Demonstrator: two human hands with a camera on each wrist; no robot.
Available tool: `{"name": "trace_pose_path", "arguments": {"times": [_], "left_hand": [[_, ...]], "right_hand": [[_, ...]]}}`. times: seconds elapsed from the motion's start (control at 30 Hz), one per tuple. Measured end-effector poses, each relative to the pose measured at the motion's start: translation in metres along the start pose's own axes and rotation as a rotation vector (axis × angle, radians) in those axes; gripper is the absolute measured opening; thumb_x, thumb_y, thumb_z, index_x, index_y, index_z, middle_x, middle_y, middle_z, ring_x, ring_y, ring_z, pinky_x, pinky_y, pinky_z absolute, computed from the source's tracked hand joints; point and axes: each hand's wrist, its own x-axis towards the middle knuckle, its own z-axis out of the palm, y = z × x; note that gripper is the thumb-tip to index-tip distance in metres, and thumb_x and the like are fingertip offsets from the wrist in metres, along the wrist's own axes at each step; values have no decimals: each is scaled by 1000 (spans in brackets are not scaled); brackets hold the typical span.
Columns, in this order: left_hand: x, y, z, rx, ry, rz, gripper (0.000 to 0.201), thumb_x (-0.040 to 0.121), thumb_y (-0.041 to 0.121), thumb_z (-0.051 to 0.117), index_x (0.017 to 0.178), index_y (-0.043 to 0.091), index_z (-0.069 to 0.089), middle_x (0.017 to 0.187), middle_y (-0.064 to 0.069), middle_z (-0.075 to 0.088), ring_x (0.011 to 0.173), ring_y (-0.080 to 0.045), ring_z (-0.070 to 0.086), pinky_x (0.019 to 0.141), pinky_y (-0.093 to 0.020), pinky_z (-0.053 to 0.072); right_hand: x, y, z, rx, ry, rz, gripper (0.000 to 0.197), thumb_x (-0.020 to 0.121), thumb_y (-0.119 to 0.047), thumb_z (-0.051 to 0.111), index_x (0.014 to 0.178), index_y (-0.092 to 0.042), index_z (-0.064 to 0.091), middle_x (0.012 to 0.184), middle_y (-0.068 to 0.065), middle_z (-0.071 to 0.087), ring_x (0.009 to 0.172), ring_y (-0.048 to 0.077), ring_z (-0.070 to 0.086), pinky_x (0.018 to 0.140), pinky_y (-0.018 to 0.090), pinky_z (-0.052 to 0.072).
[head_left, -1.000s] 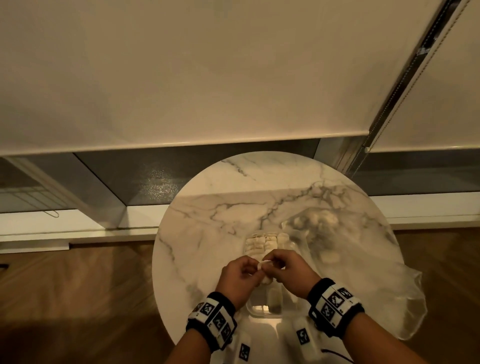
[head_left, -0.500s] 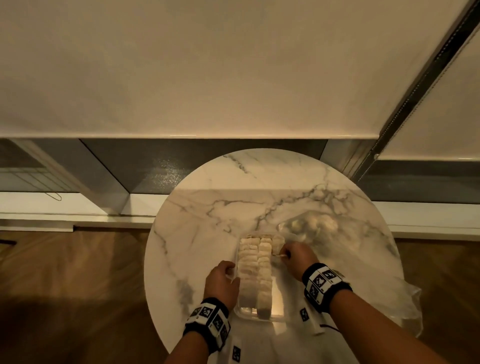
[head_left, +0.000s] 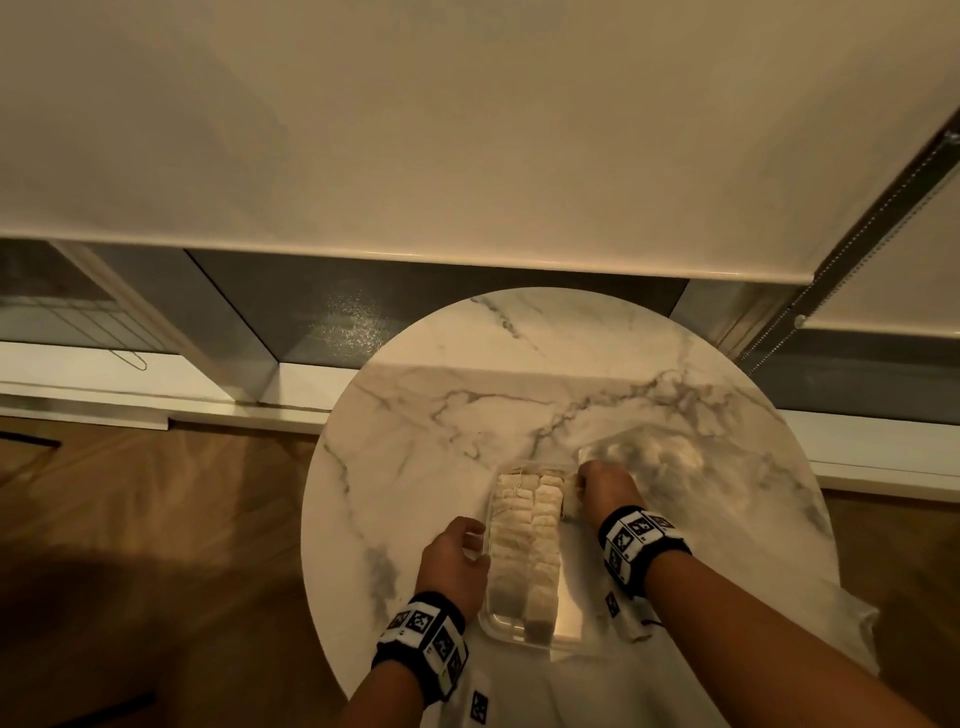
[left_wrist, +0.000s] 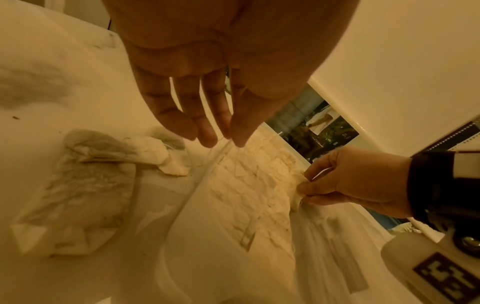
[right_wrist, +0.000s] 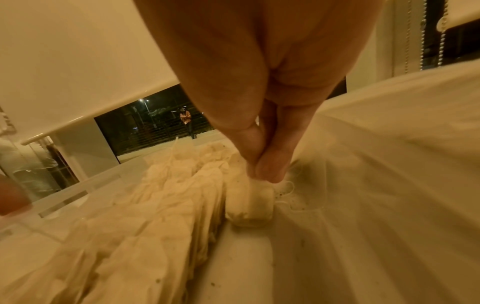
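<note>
My R hand (head_left: 607, 486) pinches a tea bag (right_wrist: 249, 205) at far right of the clear tray (head_left: 574, 621), L hand (head_left: 454, 564) fingers loose on its left rim; risk imo: w/ nothing propping it, bag flops flat on release.

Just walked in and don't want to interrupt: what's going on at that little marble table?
A person is filling a clear tray on the round marble table with tea bags; two rows stand along its left side. The right hand pinches one more tea bag at the far end, beginning a third row, while the left hand rests its fingertips on the tray's left rim. A clear plastic bag, apparently holding more, lies to the right.
</note>
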Motion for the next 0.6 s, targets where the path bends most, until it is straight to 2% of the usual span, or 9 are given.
{"name": "trace_pose_path", "arguments": {"times": [0.2, 0.47, 0.6], "left_hand": [[2, 0, -1, 0, -8, 7, 27, 84, 14, 67, 106, 27, 61, 94, 12, 64, 80, -1, 60, 71, -15, 49], [5, -2, -2, 9, -17, 31, 27, 84, 14, 66, 106, 27, 60, 93, 12, 64, 80, -1, 60, 68, -12, 46], [5, -6, -3, -10, -13, 55, 22, 85, 17, 66, 105, 27, 61, 92, 10, 65, 78, -2, 61, 61, -5, 42]], "right_hand": [[4, -1, 1, -12, 3, 24, 24, 91, -12, 47, 104, -8, 68, 107, 18, 68, 101, 32, 65, 82, 32, 50], [0, 1, 0, 6, 43, 54, 27, 93, -17, 50, 116, -9, 63, 112, 19, 67, 107, 33, 62, 86, 31, 48], [-7, 3, -5, 39, 73, 89, 19, 91, -18, 57, 101, -6, 67, 104, 16, 69, 98, 30, 65, 78, 29, 49]]}}
